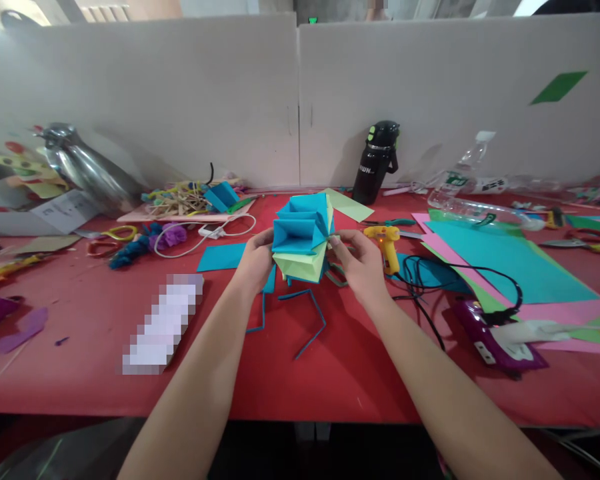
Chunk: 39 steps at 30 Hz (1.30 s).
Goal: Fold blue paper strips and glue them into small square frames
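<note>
A folded paper box model [300, 230] in blue and pale yellow-green is held up over the red table. My left hand [259, 259] grips its left side, with the fingers partly hidden behind it. On the other side, the thumb and fingers of my right hand [360, 265] pinch the model's right edge. Blue paper pieces [223, 257] lie behind my left hand. Below the model are thin folded blue paper strips [316, 310]. A yellow hot glue gun [386, 245] lies just right of my right hand.
A purple power strip [495, 337] with black and white cables lies at the right, near stacked coloured paper [515, 257]. A black bottle [377, 163] and clear plastic bottles [463, 170] are behind. At left are a blurred-out flat object [163, 323], scissors [113, 239] and a metal jug [87, 170].
</note>
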### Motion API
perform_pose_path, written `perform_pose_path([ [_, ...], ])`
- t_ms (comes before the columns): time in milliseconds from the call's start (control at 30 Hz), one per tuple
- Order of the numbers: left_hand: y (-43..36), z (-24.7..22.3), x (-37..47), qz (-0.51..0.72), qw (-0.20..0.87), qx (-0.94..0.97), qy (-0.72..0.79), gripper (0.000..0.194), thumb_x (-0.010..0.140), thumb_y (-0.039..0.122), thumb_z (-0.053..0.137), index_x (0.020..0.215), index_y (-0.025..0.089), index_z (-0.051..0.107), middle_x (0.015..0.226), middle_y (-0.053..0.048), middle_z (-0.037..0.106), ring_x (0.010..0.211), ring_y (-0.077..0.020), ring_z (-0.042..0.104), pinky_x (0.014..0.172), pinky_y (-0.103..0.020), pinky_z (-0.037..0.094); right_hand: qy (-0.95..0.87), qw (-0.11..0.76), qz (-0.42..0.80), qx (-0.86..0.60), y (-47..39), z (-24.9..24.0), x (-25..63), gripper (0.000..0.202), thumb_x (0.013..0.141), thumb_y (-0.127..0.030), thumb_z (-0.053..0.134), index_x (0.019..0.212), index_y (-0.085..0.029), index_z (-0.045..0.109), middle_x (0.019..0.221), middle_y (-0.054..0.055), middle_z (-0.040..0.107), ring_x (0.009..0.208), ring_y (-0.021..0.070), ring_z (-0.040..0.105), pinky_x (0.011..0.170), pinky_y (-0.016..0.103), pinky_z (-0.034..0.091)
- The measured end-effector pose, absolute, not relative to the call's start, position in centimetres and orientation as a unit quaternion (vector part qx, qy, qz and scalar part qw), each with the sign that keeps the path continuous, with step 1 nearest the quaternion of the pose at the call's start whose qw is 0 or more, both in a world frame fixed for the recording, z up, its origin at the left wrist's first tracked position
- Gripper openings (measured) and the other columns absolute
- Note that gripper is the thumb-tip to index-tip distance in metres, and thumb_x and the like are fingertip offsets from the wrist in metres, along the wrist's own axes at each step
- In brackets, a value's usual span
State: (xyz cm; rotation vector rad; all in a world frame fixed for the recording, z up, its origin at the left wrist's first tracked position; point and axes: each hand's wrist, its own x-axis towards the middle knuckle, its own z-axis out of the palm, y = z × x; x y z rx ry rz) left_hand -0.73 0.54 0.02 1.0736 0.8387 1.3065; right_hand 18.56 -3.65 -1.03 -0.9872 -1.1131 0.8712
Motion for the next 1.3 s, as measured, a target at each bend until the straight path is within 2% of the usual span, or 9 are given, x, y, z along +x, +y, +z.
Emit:
perform_pose_path([
  [167, 0.2, -0.2, -1.2, 0.528, 0.561, 0.531, 0.352, 0.042, 0.062, 0.024, 0.084, 0.103, 0.018, 0.078, 0.09, -0.007, 0.08, 0.091, -0.0303, 0.074, 0.08, -0.039, 0.059, -0.482, 0.655, 0.388, -0.434, -3.8, -0.9, 18.5, 0.029, 0.081, -0.047, 0.076, 0.093, -0.021, 0.07, 0.08, 0.002, 0.07, 0.065, 0.0171, 0.068, 0.063, 0.032, 0.059],
  [300, 0.3, -0.2, -1.2, 0.513, 0.558, 0.546, 0.359, 0.044, 0.062, 0.029, 0.088, 0.103, 0.017, 0.078, 0.091, -0.008, 0.08, 0.093, -0.0317, 0.074, 0.08, -0.04, 0.06, -0.474, 0.667, 0.377, -0.434, -3.8, -0.8, 18.5, 0.03, 0.081, -0.047, 0.076, 0.093, -0.021, 0.069, 0.08, 0.002, 0.07, 0.063, 0.0161, 0.067, 0.06, 0.031, 0.059],
  [533, 0.5, -0.5, -1.0, 0.512, 0.575, 0.537, 0.344, 0.047, 0.061, 0.028, 0.091, 0.105, 0.018, 0.078, 0.096, -0.008, 0.08, 0.097, -0.033, 0.074, 0.084, -0.042, 0.06, -0.478, 0.673, 0.361, -0.433, -4.1, -0.3, 18.6, 0.028, 0.081, -0.044, 0.077, 0.094, -0.02, 0.07, 0.08, 0.001, 0.069, 0.053, 0.0131, 0.063, 0.048, 0.027, 0.052],
  [700, 0.7, -1.0, -1.2, 0.529, 0.579, 0.516, 0.344, 0.04, 0.063, 0.026, 0.09, 0.1, 0.018, 0.077, 0.097, -0.008, 0.079, 0.095, -0.0307, 0.075, 0.083, -0.041, 0.061, -0.497, 0.647, 0.37, -0.444, -4.0, -0.5, 18.8, 0.024, 0.081, -0.042, 0.076, 0.093, -0.021, 0.073, 0.069, 0.0, 0.068, 0.052, 0.0132, 0.058, 0.049, 0.027, 0.048],
  [833, 0.9, -1.2, -1.3, 0.532, 0.596, 0.501, 0.333, 0.038, 0.066, 0.028, 0.089, 0.099, 0.019, 0.073, 0.097, -0.008, 0.078, 0.092, -0.0283, 0.076, 0.081, -0.04, 0.061, -0.493, 0.639, 0.406, -0.429, -3.7, -1.0, 19.1, 0.029, 0.078, -0.042, 0.079, 0.097, -0.022, 0.075, 0.061, -0.001, 0.065, 0.059, 0.0179, 0.063, 0.06, 0.032, 0.054],
  [1000, 1.3, -1.4, -1.5, 0.557, 0.584, 0.484, 0.338, 0.038, 0.063, 0.028, 0.091, 0.092, 0.02, 0.068, 0.091, -0.006, 0.078, 0.09, -0.0269, 0.076, 0.078, -0.037, 0.06, -0.488, 0.624, 0.431, -0.433, -3.4, -1.4, 19.2, 0.039, 0.079, -0.048, 0.077, 0.106, -0.019, 0.077, 0.076, 0.003, 0.074, 0.069, 0.0203, 0.068, 0.07, 0.036, 0.056],
  [1300, 1.3, -1.5, -1.4, 0.568, 0.527, 0.53, 0.345, 0.045, 0.066, 0.031, 0.088, 0.105, 0.019, 0.069, 0.102, -0.008, 0.078, 0.09, -0.0261, 0.075, 0.077, -0.037, 0.06, -0.49, 0.632, 0.408, -0.44, -3.4, -1.1, 19.1, 0.032, 0.076, -0.044, 0.079, 0.094, -0.019, 0.076, 0.073, 0.003, 0.073, 0.061, 0.0157, 0.063, 0.06, 0.031, 0.052],
])
